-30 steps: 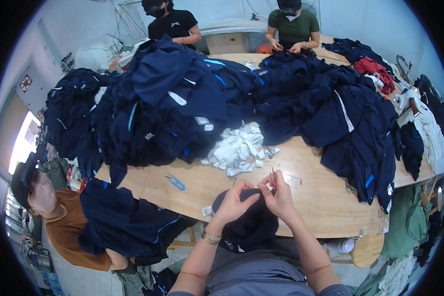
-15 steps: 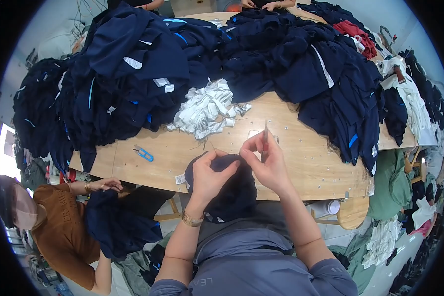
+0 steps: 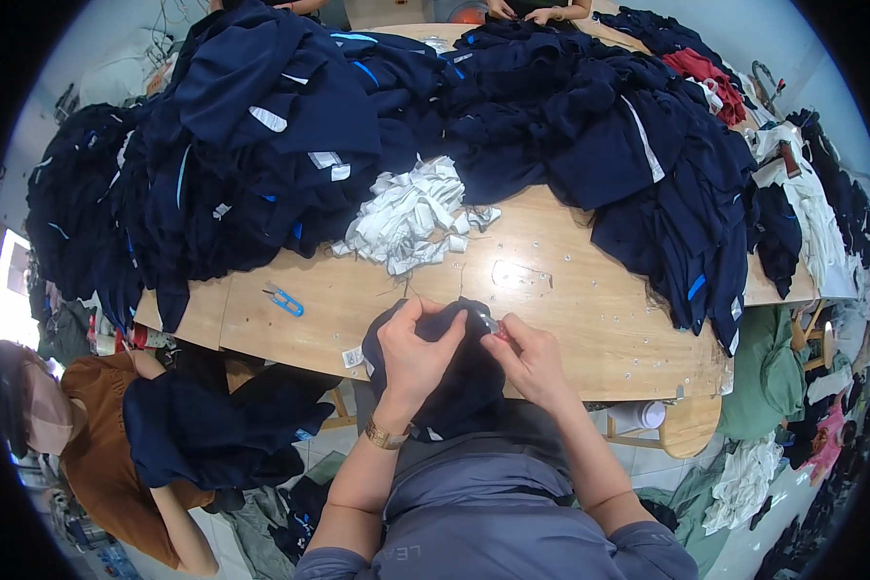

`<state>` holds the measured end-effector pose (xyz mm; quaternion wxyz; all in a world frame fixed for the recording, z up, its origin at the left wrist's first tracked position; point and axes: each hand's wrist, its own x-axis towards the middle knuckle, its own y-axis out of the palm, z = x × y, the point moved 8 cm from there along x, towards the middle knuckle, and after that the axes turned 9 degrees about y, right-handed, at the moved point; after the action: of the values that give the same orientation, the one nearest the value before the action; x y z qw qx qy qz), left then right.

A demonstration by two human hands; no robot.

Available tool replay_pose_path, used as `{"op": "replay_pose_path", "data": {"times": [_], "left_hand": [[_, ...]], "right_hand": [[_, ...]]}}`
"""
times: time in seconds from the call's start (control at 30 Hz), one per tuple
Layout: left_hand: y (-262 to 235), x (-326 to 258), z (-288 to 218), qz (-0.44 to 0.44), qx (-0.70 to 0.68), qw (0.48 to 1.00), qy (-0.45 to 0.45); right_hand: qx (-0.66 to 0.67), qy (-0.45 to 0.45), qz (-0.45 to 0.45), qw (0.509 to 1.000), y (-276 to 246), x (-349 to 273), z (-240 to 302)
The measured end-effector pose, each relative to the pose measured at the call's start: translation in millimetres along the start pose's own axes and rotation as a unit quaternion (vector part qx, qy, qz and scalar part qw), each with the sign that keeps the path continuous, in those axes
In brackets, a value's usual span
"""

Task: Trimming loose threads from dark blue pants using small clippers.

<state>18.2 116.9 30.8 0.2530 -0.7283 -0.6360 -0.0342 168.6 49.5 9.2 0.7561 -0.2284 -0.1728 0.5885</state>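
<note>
Right hand (image 3: 530, 362) is lower now, fingers pinching a little red-and-metal tool (image 3: 496, 327) at the navy garment (image 3: 469, 382); left hand (image 3: 411, 358) pinches that too.

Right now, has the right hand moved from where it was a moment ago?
Yes, the right hand has moved toward the near edge of the table, away from the white pile.

a pale bluish wall (image 3: 715, 34) rises behind a broad, light-wood table (image 3: 590, 309) whose surface catches a soft sheen, while a glaring window (image 3: 12, 280) brightens the far left, a rounded wooden stool (image 3: 691, 430) stands by the table's near right edge, and pale tiled floor (image 3: 648, 466) shows below.
</note>
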Motion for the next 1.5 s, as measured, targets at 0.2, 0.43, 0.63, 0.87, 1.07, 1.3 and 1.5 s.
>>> {"op": "replay_pose_path", "data": {"times": [0.2,0.43,0.63,0.87,1.07,1.3,1.5], "left_hand": [[0.9,-0.9,-0.5,0.009,0.014,1.0,0.004],[-0.4,-1.1,-4.8,0.012,0.036,0.999,0.031],[-3.6,4.8,-1.5,0.029,0.036,0.999,0.025],[-31.0,30.5,-25.9,0.012,-0.265,0.963,0.05],[-51.9,40.2,-15.9,0.007,-0.389,0.912,0.133],[-101.8,0.7,64.1,-0.072,0.124,0.987,-0.07],[-137.5,-77.2,122.6,0.069,0.261,0.916,-0.298]], "right_hand": [[-0.031,-0.006,0.039,0.999,3.6,8.4,13.3],[-0.038,-0.015,0.051,0.998,7.0,13.7,18.1],[0.109,0.015,-0.019,0.994,-2.5,22.8,-11.3],[0.382,0.102,0.06,0.917,24.1,36.6,-64.9],[0.572,0.125,0.271,0.764,72.7,8.0,-34.1],[0.512,0.241,0.114,0.817,89.9,11.2,-83.8],[0.4,0.249,0.084,0.878,78.1,13.4,-83.2]]}}
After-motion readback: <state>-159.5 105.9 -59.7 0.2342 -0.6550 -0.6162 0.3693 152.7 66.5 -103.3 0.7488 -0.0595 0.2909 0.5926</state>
